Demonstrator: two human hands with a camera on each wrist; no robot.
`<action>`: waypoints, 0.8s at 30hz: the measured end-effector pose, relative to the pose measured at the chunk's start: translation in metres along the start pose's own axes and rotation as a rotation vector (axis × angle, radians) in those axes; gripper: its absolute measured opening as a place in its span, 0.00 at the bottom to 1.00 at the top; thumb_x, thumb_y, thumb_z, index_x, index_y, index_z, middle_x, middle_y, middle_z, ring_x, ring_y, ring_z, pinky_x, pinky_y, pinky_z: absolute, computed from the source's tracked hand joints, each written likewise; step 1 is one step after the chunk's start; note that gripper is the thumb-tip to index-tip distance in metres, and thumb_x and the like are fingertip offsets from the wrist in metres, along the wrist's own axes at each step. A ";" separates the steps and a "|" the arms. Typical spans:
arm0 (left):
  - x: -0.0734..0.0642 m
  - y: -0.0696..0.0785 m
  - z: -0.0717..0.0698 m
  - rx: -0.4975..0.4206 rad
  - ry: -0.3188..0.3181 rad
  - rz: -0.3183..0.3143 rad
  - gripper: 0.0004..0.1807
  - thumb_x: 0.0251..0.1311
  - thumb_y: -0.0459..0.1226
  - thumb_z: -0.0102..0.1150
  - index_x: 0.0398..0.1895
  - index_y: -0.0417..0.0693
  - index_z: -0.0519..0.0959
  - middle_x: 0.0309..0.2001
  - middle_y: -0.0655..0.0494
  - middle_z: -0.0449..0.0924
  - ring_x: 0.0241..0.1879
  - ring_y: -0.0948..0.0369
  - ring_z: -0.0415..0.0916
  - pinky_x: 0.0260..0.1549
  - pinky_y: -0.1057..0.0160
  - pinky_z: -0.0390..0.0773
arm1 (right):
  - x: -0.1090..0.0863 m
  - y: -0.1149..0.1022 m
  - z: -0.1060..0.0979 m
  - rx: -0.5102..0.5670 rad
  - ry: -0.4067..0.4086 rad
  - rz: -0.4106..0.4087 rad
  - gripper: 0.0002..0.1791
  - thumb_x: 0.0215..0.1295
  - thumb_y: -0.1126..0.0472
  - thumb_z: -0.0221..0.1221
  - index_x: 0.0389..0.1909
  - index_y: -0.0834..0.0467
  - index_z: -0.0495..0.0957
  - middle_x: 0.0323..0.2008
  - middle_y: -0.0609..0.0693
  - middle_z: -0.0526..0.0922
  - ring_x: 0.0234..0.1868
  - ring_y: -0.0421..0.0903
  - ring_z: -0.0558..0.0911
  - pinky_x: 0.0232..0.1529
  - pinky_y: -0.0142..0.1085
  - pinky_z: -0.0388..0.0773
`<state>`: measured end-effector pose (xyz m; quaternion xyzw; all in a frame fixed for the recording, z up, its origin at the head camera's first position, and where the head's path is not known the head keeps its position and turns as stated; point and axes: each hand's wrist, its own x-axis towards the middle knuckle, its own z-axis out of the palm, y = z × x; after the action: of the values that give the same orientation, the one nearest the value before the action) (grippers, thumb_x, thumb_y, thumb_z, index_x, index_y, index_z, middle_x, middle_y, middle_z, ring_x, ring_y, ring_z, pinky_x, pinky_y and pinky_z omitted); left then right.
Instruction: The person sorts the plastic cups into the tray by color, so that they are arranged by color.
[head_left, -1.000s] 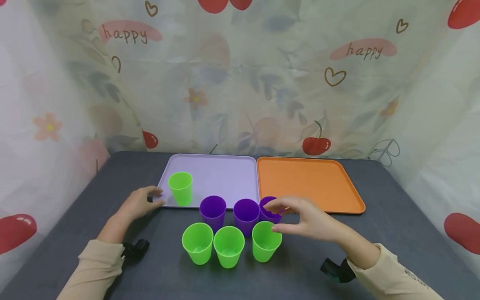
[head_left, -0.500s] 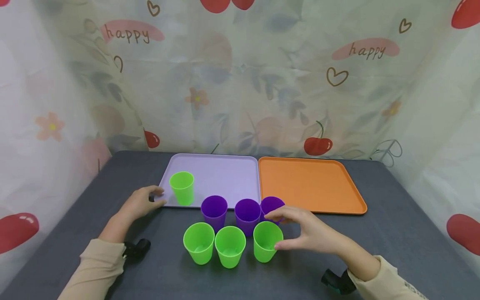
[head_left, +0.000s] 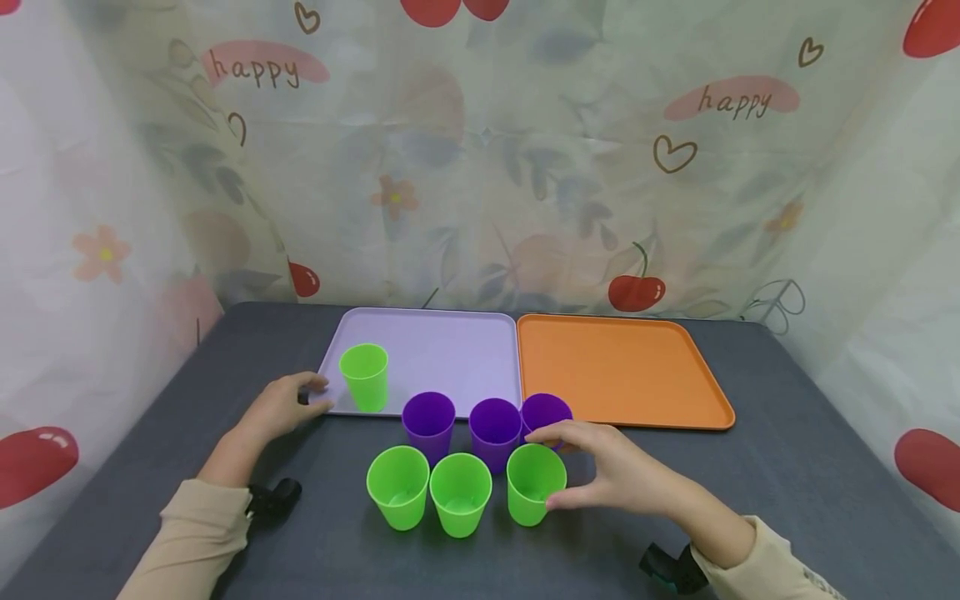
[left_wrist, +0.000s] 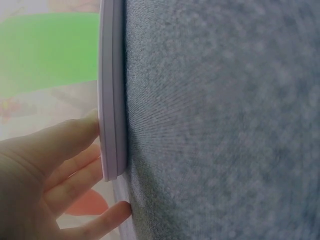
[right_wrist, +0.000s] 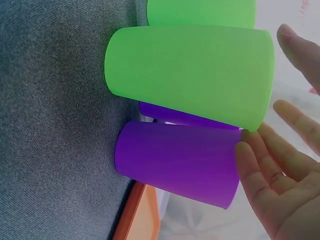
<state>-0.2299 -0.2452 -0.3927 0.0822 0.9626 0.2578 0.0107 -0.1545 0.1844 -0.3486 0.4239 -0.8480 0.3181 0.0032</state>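
Observation:
My left hand (head_left: 281, 406) holds the near left corner of a lilac tray (head_left: 450, 354), thumb and fingers on either side of its rim (left_wrist: 111, 100). A green cup (head_left: 365, 379) stands upright on that tray. My right hand (head_left: 611, 467) reaches round the rightmost green cup (head_left: 528, 492), fingers spread; in the right wrist view the thumb (right_wrist: 302, 55) is apart from the cup's rim. Its fingertips lie near the rims of this cup and a purple cup (right_wrist: 175, 162). Two more green cups, one at left (head_left: 397, 487) and one in the middle (head_left: 460, 496), stand beside it.
Behind the green row stand purple cups, one at left (head_left: 427, 425), one in the middle (head_left: 493, 433) and one at right (head_left: 545, 410). An orange tray (head_left: 615, 367) adjoins the lilac one. A patterned cloth (head_left: 480, 167) hangs behind the dark table (head_left: 337, 567).
My right hand has come down and nearer, from above the right purple cup to the side of the rightmost green cup. The left hand keeps its place at the tray corner.

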 end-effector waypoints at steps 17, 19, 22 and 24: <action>0.000 0.000 0.000 -0.003 -0.003 -0.006 0.22 0.57 0.39 0.60 0.51 0.33 0.75 0.50 0.36 0.78 0.53 0.40 0.71 0.52 0.42 0.69 | 0.000 -0.002 0.002 -0.043 0.019 0.004 0.31 0.46 0.52 0.71 0.52 0.57 0.75 0.47 0.46 0.82 0.41 0.38 0.79 0.43 0.31 0.77; 0.000 0.000 0.000 -0.004 -0.002 -0.005 0.22 0.57 0.39 0.60 0.51 0.33 0.75 0.49 0.36 0.78 0.53 0.40 0.71 0.52 0.42 0.69 | 0.000 -0.002 0.002 -0.037 0.022 0.011 0.31 0.45 0.53 0.72 0.52 0.57 0.75 0.47 0.47 0.82 0.41 0.38 0.79 0.43 0.31 0.77; 0.000 0.000 0.000 -0.005 -0.002 -0.004 0.22 0.57 0.39 0.60 0.51 0.33 0.75 0.49 0.36 0.78 0.53 0.40 0.71 0.52 0.42 0.69 | 0.000 -0.002 0.002 -0.036 0.029 0.009 0.31 0.45 0.53 0.72 0.52 0.57 0.75 0.47 0.48 0.82 0.40 0.38 0.79 0.42 0.31 0.78; 0.000 0.000 0.000 -0.006 -0.001 -0.003 0.22 0.57 0.39 0.60 0.51 0.33 0.75 0.49 0.36 0.78 0.53 0.39 0.71 0.52 0.42 0.69 | 0.000 -0.001 0.002 -0.041 0.039 0.002 0.31 0.45 0.53 0.72 0.52 0.58 0.75 0.46 0.48 0.83 0.39 0.38 0.79 0.41 0.31 0.78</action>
<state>-0.2299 -0.2451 -0.3924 0.0810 0.9620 0.2606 0.0115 -0.1530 0.1827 -0.3495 0.4164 -0.8546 0.3090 0.0282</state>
